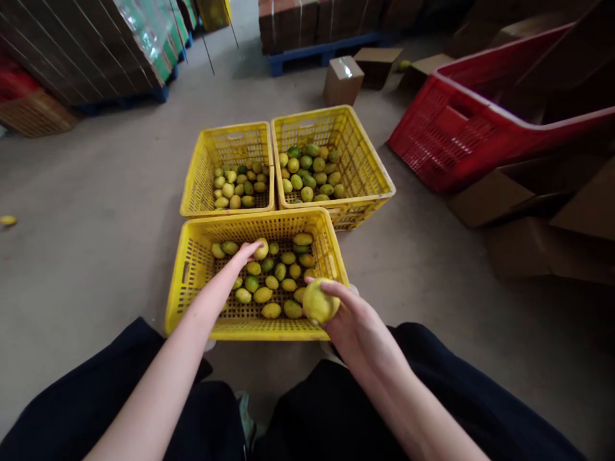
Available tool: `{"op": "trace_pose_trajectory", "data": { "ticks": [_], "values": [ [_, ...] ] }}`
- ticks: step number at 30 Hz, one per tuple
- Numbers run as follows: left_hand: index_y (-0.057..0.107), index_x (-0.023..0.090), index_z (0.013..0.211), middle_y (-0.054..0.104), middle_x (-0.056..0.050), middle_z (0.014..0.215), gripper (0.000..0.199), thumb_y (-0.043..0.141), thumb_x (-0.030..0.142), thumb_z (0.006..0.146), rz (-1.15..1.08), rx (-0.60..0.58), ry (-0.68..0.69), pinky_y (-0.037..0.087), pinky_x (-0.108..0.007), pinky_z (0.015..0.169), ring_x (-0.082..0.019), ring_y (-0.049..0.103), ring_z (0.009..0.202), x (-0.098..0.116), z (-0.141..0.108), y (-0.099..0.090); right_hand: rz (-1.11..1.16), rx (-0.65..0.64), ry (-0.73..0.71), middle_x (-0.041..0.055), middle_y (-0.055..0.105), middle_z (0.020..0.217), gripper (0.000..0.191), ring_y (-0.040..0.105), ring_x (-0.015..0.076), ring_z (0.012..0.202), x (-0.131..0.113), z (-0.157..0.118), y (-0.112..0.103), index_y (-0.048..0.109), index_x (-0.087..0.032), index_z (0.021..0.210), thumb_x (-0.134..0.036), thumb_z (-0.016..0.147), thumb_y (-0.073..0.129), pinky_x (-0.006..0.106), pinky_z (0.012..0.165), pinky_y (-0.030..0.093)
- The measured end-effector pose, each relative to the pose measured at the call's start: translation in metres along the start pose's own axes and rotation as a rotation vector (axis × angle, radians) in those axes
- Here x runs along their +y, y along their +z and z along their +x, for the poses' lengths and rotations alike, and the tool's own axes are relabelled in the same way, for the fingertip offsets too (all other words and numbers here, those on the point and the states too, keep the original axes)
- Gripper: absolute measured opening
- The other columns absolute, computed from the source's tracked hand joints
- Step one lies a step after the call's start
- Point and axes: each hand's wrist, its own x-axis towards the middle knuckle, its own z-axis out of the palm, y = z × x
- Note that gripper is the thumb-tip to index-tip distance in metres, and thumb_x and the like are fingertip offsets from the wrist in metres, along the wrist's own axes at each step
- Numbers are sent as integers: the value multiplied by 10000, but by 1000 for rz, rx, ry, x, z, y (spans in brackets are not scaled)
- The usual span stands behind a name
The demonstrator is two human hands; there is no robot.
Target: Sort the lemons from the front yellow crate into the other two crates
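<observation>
My right hand (353, 314) is closed round a yellow lemon (319, 303), held above the right front corner of the near yellow crate (254, 334). Reaching into that crate, my left hand (248, 251) has its fingers on a pale yellow lemon (261, 248); part of its grip is hidden behind the wrist. Several green and yellow lemons (262, 294) lie scattered over the crate's slotted floor, with gaps between them.
Behind stand two more yellow crates, the left one (187, 186) and the right one (369, 169), each with several lemons. A red crate (432, 141) and cardboard boxes (528, 250) crowd the right. A loose lemon (8, 220) lies on the floor at far left.
</observation>
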Motion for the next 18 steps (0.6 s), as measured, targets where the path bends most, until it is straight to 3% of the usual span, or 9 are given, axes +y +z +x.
{"op": "trace_pose_trajectory", "data": {
  "ticks": [4,8,10,12,15,18],
  "values": [
    [632,172,1036,703,-70,868,259,620,204,780,8,-57,87,538,-285,747,-213,665,886,73,-56,-21,15,-48,-125,-17,723,836,308,656,155,756,-1,3,20,687,-234,865,-135,585,767,228,609,518],
    [615,111,1129,715,-115,903,378,448,252,821,-194,-374,213,553,-298,700,-232,694,873,129,-135,-36,22,-113,-181,-24,716,762,243,640,133,648,-3,3,40,675,-222,831,-105,622,717,223,569,524],
    [588,99,1192,715,-132,931,446,418,304,835,-332,-495,261,563,-322,715,-248,703,885,141,-174,-41,-9,-214,-140,-1,705,702,137,643,154,607,-4,0,50,666,-205,791,-143,674,700,251,549,540],
    [570,106,1236,714,-132,924,486,439,379,855,-431,-522,280,569,-328,705,-250,706,863,144,-204,-45,-39,-293,-129,20,696,658,59,654,168,596,-4,-2,61,662,-187,765,-164,714,680,261,547,553],
    [570,133,1251,709,-101,854,501,507,463,879,-543,-437,309,561,-294,631,-220,700,760,139,-233,-47,-52,-369,-193,22,684,624,48,673,178,614,-2,-2,80,660,-178,764,-176,723,685,253,523,552],
    [595,161,1226,695,-63,790,475,549,496,893,-667,-329,345,534,-249,541,-175,677,650,130,-243,-51,-56,-400,-257,6,675,599,73,672,185,611,2,3,98,653,-191,751,-196,706,711,264,516,564]
  ]
}}
